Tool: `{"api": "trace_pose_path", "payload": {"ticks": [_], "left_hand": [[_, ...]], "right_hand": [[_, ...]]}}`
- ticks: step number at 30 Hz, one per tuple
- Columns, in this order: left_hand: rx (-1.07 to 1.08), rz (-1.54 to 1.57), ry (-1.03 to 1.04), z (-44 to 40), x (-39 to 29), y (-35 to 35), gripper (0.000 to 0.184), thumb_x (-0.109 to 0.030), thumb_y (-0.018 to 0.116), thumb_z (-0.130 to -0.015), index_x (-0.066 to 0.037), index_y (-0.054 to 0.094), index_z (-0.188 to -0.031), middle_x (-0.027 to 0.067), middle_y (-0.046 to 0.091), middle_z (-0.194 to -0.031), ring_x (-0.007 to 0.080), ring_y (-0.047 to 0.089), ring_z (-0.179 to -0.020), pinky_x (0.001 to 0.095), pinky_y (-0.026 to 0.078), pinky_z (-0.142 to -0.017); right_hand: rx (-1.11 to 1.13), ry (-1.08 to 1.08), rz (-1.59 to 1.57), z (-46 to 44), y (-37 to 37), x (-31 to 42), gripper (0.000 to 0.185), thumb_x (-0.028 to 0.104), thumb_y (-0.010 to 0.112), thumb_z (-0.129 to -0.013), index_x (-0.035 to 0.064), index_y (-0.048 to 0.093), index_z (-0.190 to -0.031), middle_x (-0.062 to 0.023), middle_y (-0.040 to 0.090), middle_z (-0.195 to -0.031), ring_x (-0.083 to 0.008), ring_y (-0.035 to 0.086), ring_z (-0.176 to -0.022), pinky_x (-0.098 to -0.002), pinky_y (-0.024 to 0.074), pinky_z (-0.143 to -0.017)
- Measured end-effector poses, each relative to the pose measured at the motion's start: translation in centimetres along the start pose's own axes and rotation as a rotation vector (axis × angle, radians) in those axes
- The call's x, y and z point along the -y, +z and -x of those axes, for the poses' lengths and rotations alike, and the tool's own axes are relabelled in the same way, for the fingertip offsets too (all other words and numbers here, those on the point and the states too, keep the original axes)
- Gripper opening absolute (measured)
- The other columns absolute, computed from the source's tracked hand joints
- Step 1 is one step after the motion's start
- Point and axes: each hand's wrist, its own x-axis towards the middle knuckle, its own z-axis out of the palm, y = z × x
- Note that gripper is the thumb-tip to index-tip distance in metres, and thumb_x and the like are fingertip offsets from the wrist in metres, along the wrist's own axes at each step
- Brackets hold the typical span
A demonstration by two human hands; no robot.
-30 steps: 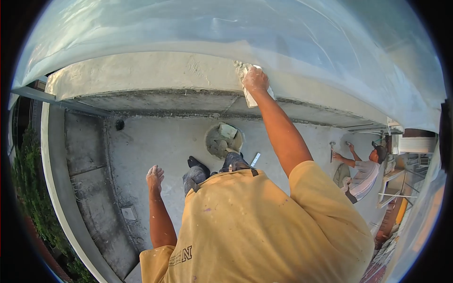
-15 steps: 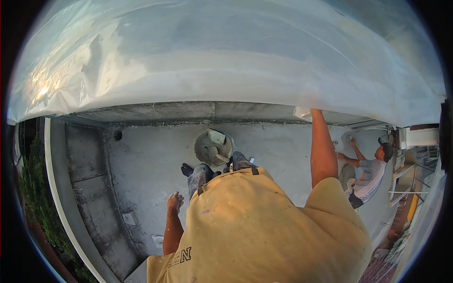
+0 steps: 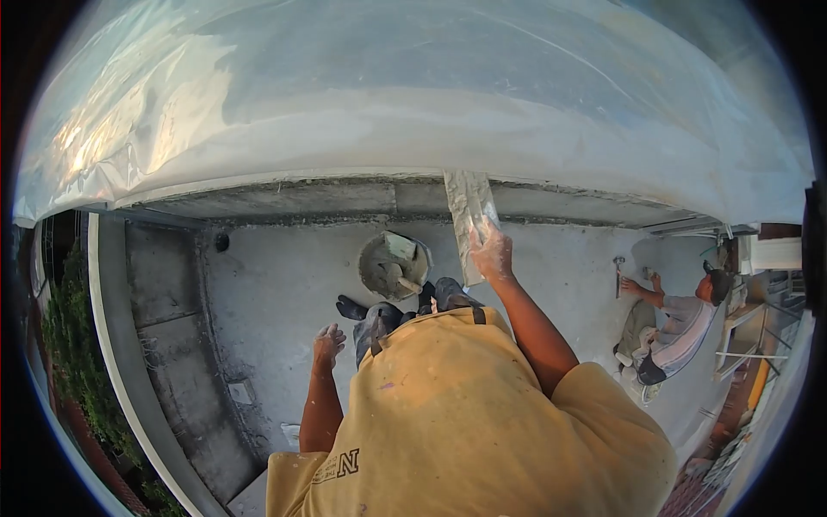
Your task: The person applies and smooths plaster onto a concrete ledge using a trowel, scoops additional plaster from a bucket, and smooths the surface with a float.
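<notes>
In the head view my right hand (image 3: 492,251) grips a long, flat plastering trowel (image 3: 466,209) smeared with wet grey mortar. Its far end reaches the edge of the sheet-covered surface. My left hand (image 3: 328,346) hangs at my side, fingers loosely apart, holding nothing. By my feet stands a round bucket (image 3: 369,274) of grey mortar. A small pointing trowel (image 3: 394,277) lies in the mortar, and a pale flat board (image 3: 400,245) leans at the bucket's far side.
Plastic sheeting (image 3: 362,103) spans the area in front of me. A low wall (image 3: 164,336) bounds the floor on the left. To the right a crouching person (image 3: 680,327) works near the floor, with scaffolding (image 3: 749,345) behind.
My right hand has come back from the sheeting, moving left and toward me, and the trowel it holds now shows. My left arm has barely moved.
</notes>
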Motion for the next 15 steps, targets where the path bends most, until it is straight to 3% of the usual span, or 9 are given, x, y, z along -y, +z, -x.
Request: {"api": "trace_pose_path", "payload": {"ticks": [1, 4, 7, 9, 10, 11, 13, 14, 15], "left_hand": [[0.000, -0.013, -0.013, -0.3, 0.2, -0.1, 0.042, -0.032, 0.060, -0.093, -0.005, 0.055, -0.124, 0.0076, 0.065, -0.099, 0.0189, 0.064, -0.085, 0.0326, 0.049, -0.069], [0.001, -0.029, -0.058, -0.8, 1.3, -1.0, 0.041, -0.032, 0.061, -0.092, -0.005, 0.056, -0.124, 0.0080, 0.065, -0.099, 0.0195, 0.064, -0.084, 0.0332, 0.049, -0.069], [-0.027, 0.040, -0.032, -0.6, 2.4, -2.1, 0.040, -0.031, 0.060, -0.092, -0.005, 0.056, -0.123, 0.0087, 0.065, -0.099, 0.0201, 0.064, -0.084, 0.0334, 0.049, -0.069], [-0.075, 0.025, -0.056, 0.3, 2.7, -2.3, 0.039, -0.030, 0.060, -0.092, -0.005, 0.056, -0.122, 0.0093, 0.065, -0.100, 0.0205, 0.064, -0.084, 0.0334, 0.050, -0.069], [-0.103, 0.026, -0.067, 0.8, 2.8, -2.3, 0.039, -0.030, 0.060, -0.092, -0.005, 0.056, -0.122, 0.0095, 0.065, -0.100, 0.0208, 0.064, -0.084, 0.0333, 0.050, -0.069], [-0.110, 0.060, -0.054, 1.2, 3.0, -2.4, 0.039, -0.030, 0.059, -0.092, -0.005, 0.056, -0.122, 0.0097, 0.065, -0.100, 0.0208, 0.064, -0.084, 0.0334, 0.050, -0.069], [-0.132, 0.131, -0.031, 2.4, 4.0, -2.8, 0.039, -0.030, 0.059, -0.092, -0.005, 0.056, -0.121, 0.0099, 0.065, -0.101, 0.0210, 0.064, -0.084, 0.0337, 0.050, -0.070], [-0.147, 0.146, -0.038, 3.0, 4.6, -2.8, 0.039, -0.030, 0.059, -0.092, -0.005, 0.056, -0.121, 0.0100, 0.065, -0.101, 0.0212, 0.064, -0.085, 0.0340, 0.050, -0.070], [-0.159, 0.160, -0.046, 3.5, 5.3, -2.8, 0.039, -0.030, 0.059, -0.092, -0.005, 0.056, -0.121, 0.0101, 0.065, -0.101, 0.0213, 0.064, -0.086, 0.0343, 0.050, -0.070]], "right_hand": [[0.182, 0.014, -0.060, 0.9, -1.1, 2.0, 0.047, 0.032, 0.064, -0.085, 0.0019, 0.060, -0.121, -0.0288, 0.066, -0.095, -0.0425, 0.065, -0.088, -0.0467, 0.0518, -0.080], [0.151, -0.199, 0.036, -0.7, -2.5, 3.8, 0.047, 0.032, 0.064, -0.085, 0.0021, 0.060, -0.121, -0.0273, 0.065, -0.103, -0.0407, 0.064, -0.096, -0.0454, 0.0504, -0.085], [0.028, -0.111, 0.194, -7.0, -6.2, 3.9, 0.047, 0.034, 0.063, -0.085, 0.0029, 0.062, -0.120, -0.0252, 0.066, -0.103, -0.0418, 0.063, -0.096, -0.0461, 0.0500, -0.084], [0.120, -0.025, 0.355, -11.1, -9.5, 3.3, 0.046, 0.035, 0.062, -0.085, 0.0026, 0.063, -0.117, -0.0248, 0.066, -0.101, -0.0412, 0.063, -0.097, -0.0466, 0.0492, -0.086], [0.010, 0.038, 0.385, -12.6, -10.1, 1.4, 0.041, 0.035, 0.061, -0.086, 0.0018, 0.066, -0.109, -0.0254, 0.066, -0.101, -0.0422, 0.061, -0.099, -0.0476, 0.0477, -0.088], [-0.035, -0.025, 0.433, -14.0, -10.9, -1.5, 0.038, 0.035, 0.060, -0.087, 0.0013, 0.068, -0.103, -0.0247, 0.067, -0.094, -0.0405, 0.064, -0.089, -0.0468, 0.0503, -0.080], [-0.039, 0.143, 0.271, -15.5, -12.9, -4.0, 0.035, 0.034, 0.060, -0.089, 0.0004, 0.068, -0.090, -0.0203, 0.066, -0.077, -0.0336, 0.064, -0.065, -0.0431, 0.0510, -0.060], [0.002, 0.377, 0.064, -15.3, -14.1, -4.1, 0.036, 0.034, 0.060, -0.090, 0.0001, 0.067, -0.081, -0.0166, 0.063, -0.066, -0.0284, 0.061, -0.050, -0.0403, 0.0490, -0.048], [0.003, 0.410, -0.005, -15.4, -13.9, -5.1, 0.036, 0.034, 0.060, -0.091, 0.0009, 0.065, -0.078, -0.0135, 0.059, -0.062, -0.0251, 0.056, -0.045, -0.0385, 0.0451, -0.044]]}}
